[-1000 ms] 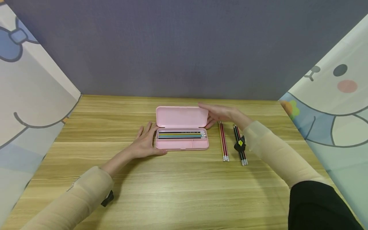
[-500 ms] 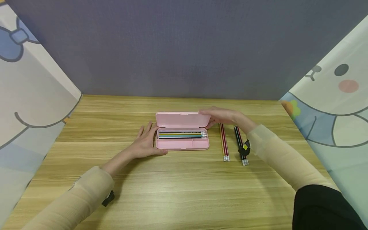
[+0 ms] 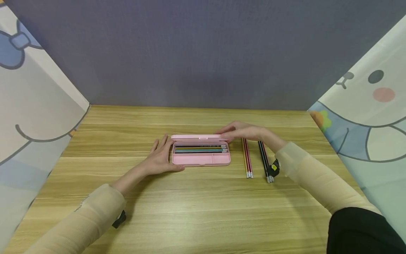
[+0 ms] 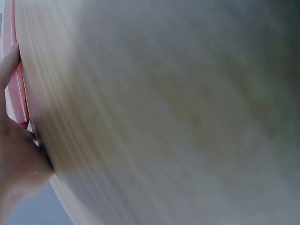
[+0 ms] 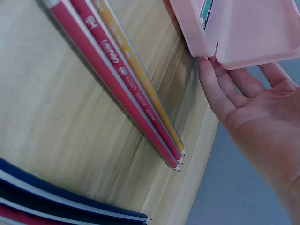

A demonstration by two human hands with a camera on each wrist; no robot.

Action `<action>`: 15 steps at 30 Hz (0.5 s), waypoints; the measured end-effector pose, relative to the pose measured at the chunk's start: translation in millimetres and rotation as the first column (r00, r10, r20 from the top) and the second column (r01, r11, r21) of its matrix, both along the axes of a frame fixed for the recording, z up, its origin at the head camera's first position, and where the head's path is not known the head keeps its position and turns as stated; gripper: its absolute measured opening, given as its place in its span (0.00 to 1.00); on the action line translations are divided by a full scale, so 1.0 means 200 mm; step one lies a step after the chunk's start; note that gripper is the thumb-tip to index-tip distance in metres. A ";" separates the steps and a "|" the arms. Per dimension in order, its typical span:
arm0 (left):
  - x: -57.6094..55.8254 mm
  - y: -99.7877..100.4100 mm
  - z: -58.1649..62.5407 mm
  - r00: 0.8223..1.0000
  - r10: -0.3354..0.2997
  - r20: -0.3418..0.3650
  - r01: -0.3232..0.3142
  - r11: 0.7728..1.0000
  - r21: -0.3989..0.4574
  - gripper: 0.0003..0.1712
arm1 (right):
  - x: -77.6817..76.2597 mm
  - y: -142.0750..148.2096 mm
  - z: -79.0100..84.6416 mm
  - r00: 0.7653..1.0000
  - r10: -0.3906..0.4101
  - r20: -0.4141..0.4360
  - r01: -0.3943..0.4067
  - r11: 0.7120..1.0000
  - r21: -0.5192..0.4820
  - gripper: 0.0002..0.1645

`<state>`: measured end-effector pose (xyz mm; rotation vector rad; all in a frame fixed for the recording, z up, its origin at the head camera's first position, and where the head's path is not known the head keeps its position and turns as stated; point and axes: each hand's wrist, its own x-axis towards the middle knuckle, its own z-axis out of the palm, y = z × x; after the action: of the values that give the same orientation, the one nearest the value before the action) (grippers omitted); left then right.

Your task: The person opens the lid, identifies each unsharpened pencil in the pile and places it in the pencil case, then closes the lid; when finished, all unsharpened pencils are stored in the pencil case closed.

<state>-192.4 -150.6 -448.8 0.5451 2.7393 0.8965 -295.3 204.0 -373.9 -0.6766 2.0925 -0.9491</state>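
Observation:
A pink pencil case (image 3: pixel 193 160) lies on the wooden table, its hinged lid (image 3: pixel 187 137) raised along the back. Several pencils (image 3: pixel 200 149) lie side by side in its long rear compartment. My left hand (image 3: pixel 159 161) rests at the case's left end, fingers spread, thumb along the front edge. In the left wrist view part of that hand touches the pink side. My right hand (image 3: pixel 244 131) holds the lid by its right end. In the right wrist view its fingers (image 5: pixel 213 89) reach behind the lid, near the hinge; the thumb is out of that view.
Two red pencils and a yellow one (image 3: pixel 247 160) lie to the right of the case. Farther right are dark pencils (image 3: pixel 264 158), partly covered by the right wrist's camera. A grey panel (image 3: pixel 203 53) stands behind the table (image 3: pixel 190 211), with cartoon-printed panels at both sides.
The lid has swung up from leaning back to nearly edge-on in the head view. My right hand has come slightly nearer with it. My left hand has stayed put.

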 end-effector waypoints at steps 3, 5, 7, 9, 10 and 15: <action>0.00 0.00 0.00 1.000 0.003 0.001 -0.003 1.000 -0.004 0.69 | 0.02 -0.01 0.00 0.999 0.033 -0.040 -0.032 0.999 0.015 0.35; 0.00 0.00 0.00 1.000 0.005 0.003 -0.005 1.000 -0.004 0.72 | 0.03 -0.01 0.00 0.997 0.052 -0.054 -0.051 0.999 0.018 0.37; 0.00 0.00 0.00 1.000 0.007 0.001 -0.007 1.000 -0.004 0.74 | 0.04 -0.01 0.01 0.997 0.056 -0.054 -0.055 0.998 0.017 0.38; 0.01 0.00 0.00 1.000 0.008 -0.001 -0.008 1.000 0.000 0.75 | 0.05 -0.01 0.00 0.996 0.063 -0.058 -0.062 0.998 0.017 0.40; 0.01 0.00 0.00 1.000 0.006 -0.005 -0.006 1.000 0.004 0.75 | 0.06 -0.01 0.00 0.996 0.062 -0.059 -0.061 0.998 0.020 0.40; 0.01 0.00 0.00 1.000 0.009 -0.016 -0.009 1.000 0.011 0.75 | 0.09 -0.02 -0.03 0.996 0.044 -0.072 -0.045 0.999 -0.001 0.46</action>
<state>-190.7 -151.0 -448.6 0.5446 2.7549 0.9137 -276.7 199.3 -379.5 -0.7658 2.1297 -0.9154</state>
